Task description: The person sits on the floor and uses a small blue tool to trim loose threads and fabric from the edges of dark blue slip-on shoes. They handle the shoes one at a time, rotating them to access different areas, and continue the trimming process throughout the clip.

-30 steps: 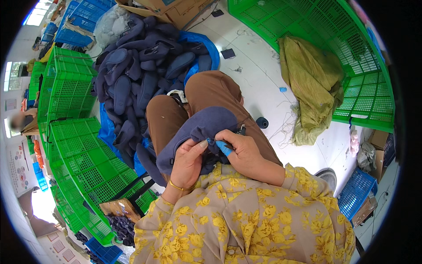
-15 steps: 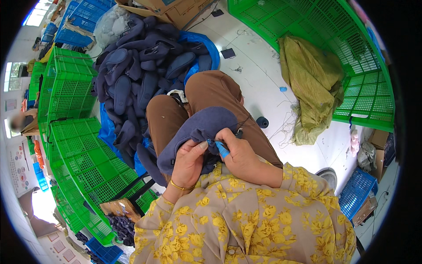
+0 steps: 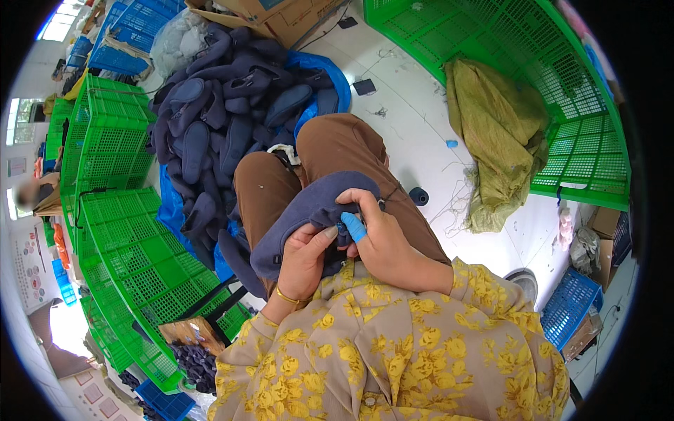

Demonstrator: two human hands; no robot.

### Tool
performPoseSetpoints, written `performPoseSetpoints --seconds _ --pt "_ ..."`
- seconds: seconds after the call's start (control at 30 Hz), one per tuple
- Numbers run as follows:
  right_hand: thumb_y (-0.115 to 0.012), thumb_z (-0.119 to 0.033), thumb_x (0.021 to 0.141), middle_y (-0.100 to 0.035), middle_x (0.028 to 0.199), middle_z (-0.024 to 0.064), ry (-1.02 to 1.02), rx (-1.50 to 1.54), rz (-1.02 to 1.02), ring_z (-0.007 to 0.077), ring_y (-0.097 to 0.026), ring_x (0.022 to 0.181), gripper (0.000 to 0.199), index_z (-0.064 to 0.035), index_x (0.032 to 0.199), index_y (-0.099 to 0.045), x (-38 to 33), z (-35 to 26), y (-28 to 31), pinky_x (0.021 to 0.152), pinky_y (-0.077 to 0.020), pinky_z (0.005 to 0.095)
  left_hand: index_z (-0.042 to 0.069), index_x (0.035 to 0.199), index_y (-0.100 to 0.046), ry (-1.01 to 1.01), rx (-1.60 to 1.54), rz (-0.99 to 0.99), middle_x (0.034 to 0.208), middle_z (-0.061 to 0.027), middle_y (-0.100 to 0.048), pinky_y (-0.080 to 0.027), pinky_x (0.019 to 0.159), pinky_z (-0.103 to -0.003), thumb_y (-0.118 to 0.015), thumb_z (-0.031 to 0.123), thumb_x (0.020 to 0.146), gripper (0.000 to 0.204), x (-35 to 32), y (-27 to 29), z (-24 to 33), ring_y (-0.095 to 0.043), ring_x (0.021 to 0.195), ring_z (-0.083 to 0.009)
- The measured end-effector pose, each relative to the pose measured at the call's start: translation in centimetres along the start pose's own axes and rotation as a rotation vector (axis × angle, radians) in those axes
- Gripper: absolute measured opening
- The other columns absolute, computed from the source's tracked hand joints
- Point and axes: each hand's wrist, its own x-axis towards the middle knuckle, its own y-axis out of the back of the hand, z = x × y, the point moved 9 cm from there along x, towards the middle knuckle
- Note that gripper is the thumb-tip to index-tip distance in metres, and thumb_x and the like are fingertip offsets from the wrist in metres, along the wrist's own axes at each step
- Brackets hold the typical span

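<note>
A dark navy slipper lies across my lap, its upper bunched between my hands. My left hand pinches the slipper's near edge between thumb and fingers. On the other side my right hand grips the same slipper, index finger bent over the fabric and the thumb, wrapped in blue tape, pressed at the bunched edge. Whether a small tool or needle is between those fingers is hidden. Another navy slipper rests beside my left thigh.
Ahead to the left, a heap of navy slippers lies on blue sheeting. Green crates line the left; a large green crate stands at the far right beside an olive sack. A dark thread spool and loose threads lie on the floor.
My right hand has shifted its grip, with the index finger now reaching farther up over the slipper and the taped thumb more exposed. The left hand stays nearly in place.
</note>
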Motion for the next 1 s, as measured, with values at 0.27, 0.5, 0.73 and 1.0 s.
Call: performPoseSetpoints --seconds 0.27,0.5,0.73,1.0 --pt "-0.052 0.001 0.088 -0.065 0.085 0.0225 -0.027 -0.350 -0.146 0.0375 -0.068 0.071 0.021 -0.0040 0.109 -0.052 1.8 -0.5 0.0 0.060 -0.0519 0.0438 -0.002 0.107 -0.067 -0.034 0.131 0.078 0.096 -0.0039 -0.070 -0.048 0.079 -0.023 -0.061 0.006 0.095 0.015 -0.5 -0.7 0.6 -0.061 0.082 -0.0085" --pt "-0.059 0.003 0.080 -0.057 0.090 0.0110 0.431 -0.335 0.198 0.0325 -0.060 0.079 0.020 -0.0070 0.097 -0.060 0.9 -3.5 1.5 0.066 -0.0489 0.0370 -0.001 0.103 -0.068 -0.011 0.288 0.140 0.094 0.0008 -0.068 -0.045 0.074 -0.019 -0.063 0.008 0.094 0.014 -0.2 1.1 -0.7 -0.057 0.081 -0.0037" --pt "-0.054 -0.026 0.102 -0.056 0.066 0.0031 -0.097 0.842 0.041 0.0079 -0.043 0.044 0.011 -0.0157 0.106 -0.052 2.8 -4.4 5.9 0.039 -0.0315 0.0228 -0.005 0.119 -0.063 -0.051 0.191 0.066 0.110 -0.0068 -0.070 -0.049 0.086 -0.026 -0.057 0.007 0.095 0.028 -0.6 -0.7 1.1 -0.064 0.093 -0.0114" --pt "-0.053 -0.008 0.098 -0.042 0.076 -0.0002 0.513 0.343 0.796 0.0108 -0.041 0.066 0.020 0.0023 0.116 -0.054 -5.6 -15.0 40.7 0.074 -0.0519 0.0276 -0.005 0.108 -0.065 0.002 0.305 0.104 0.098 -0.0013 -0.068 -0.047 0.077 -0.021 -0.057 0.009 0.094 0.021 -0.9 0.1 1.2 -0.059 0.084 -0.0066"
